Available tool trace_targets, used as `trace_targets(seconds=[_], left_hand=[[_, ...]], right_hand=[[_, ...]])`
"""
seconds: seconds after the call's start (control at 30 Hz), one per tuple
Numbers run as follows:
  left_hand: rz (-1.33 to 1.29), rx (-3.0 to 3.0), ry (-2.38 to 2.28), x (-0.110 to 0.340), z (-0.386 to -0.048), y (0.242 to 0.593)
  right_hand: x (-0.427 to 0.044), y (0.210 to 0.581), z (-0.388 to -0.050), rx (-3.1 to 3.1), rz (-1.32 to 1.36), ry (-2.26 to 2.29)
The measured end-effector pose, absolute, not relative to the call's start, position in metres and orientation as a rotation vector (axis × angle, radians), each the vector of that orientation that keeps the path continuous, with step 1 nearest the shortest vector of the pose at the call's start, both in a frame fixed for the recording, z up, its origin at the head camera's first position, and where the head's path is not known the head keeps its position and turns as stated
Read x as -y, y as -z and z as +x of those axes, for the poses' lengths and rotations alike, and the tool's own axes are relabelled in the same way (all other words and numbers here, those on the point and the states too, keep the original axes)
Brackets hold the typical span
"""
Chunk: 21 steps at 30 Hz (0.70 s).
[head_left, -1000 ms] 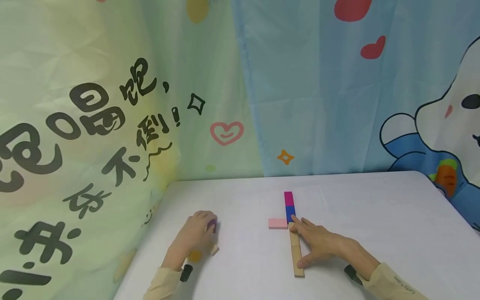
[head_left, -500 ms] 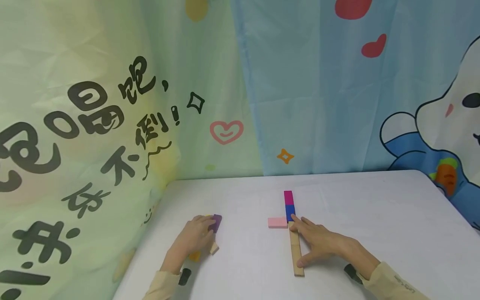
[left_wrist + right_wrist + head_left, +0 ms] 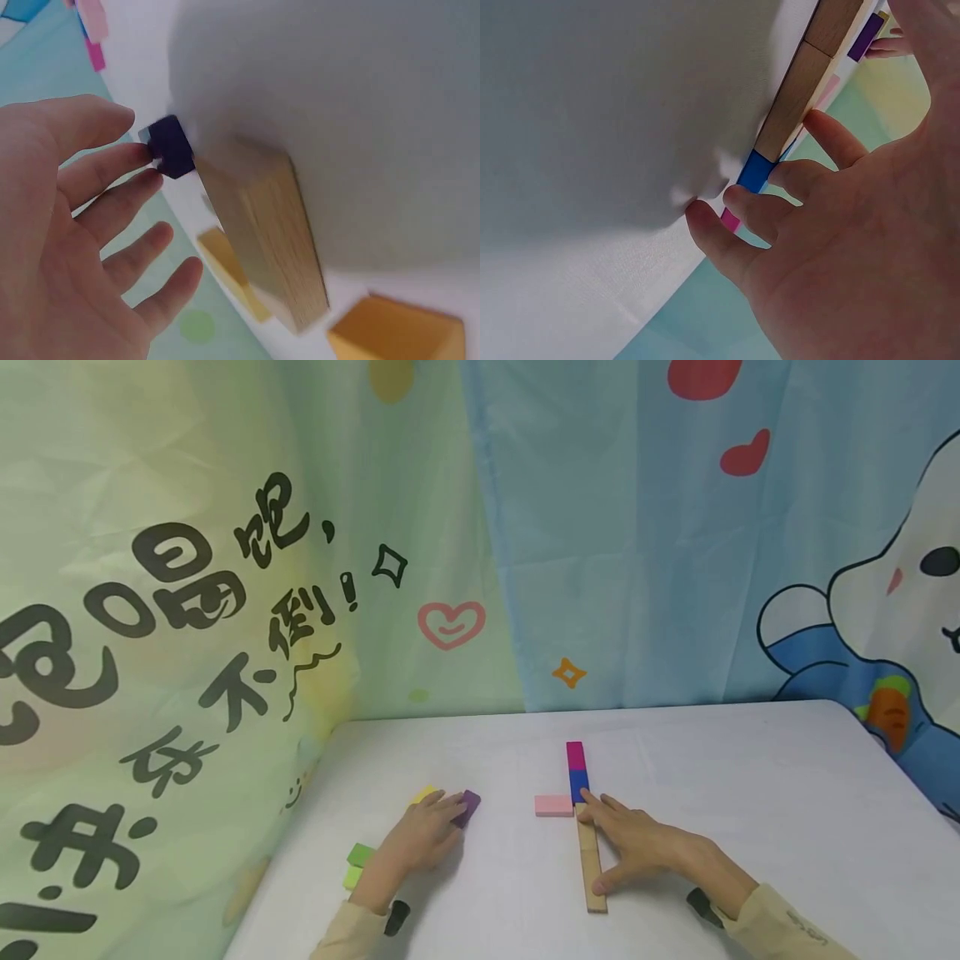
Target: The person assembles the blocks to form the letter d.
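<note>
On the worktop (image 3: 510, 893), one magenta block (image 3: 575, 756), one blue block (image 3: 577, 782) and two wooden blocks (image 3: 590, 860) are forming a row. The left hand (image 3: 422, 835), loosely extended, is touching one purple block (image 3: 470, 806); the right hand (image 3: 641, 843), spread, is touching the row.

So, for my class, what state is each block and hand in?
Left hand: touching purple block
Purple block: off the row
Right hand: touching the row
Magenta block: lined up, far end
Blue block: lined up, against magenta
Two wooden blocks: lined up, end to end
Pink block: flat, beside row
Yellow block: partly hidden
Green blocks: close together, off the row
Third wooden block: off the row
Orange block: cut by frame
</note>
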<state>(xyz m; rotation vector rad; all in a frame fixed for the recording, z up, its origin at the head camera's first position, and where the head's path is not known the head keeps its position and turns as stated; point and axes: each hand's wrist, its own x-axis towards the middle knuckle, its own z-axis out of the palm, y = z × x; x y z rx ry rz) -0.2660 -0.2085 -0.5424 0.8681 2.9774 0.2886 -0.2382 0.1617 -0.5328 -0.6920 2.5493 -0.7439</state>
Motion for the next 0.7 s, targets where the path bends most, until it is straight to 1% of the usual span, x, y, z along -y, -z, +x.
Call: trace_targets(seconds=[0.13, 0.27, 0.43, 0.7], left_hand=[[0.974, -2.981, -0.215, 0.196, -0.263, 0.544], [1.025, -2.969, -0.235, 0.184, -0.261, 0.545], [1.043, -2.944, -0.298, 0.171, -0.260, 0.543], [1.026, -2.897, -0.243, 0.151, -0.261, 0.542]], right_hand=[[-0.162, 0.535, -0.239, -2.554, -0.684, 0.742], [-0.162, 0.535, -0.239, -2.561, -0.683, 0.733], [-0.161, 0.534, -0.238, -2.555, -0.677, 0.744], [-0.161, 0.532, -0.238, -2.549, -0.691, 0.765]])
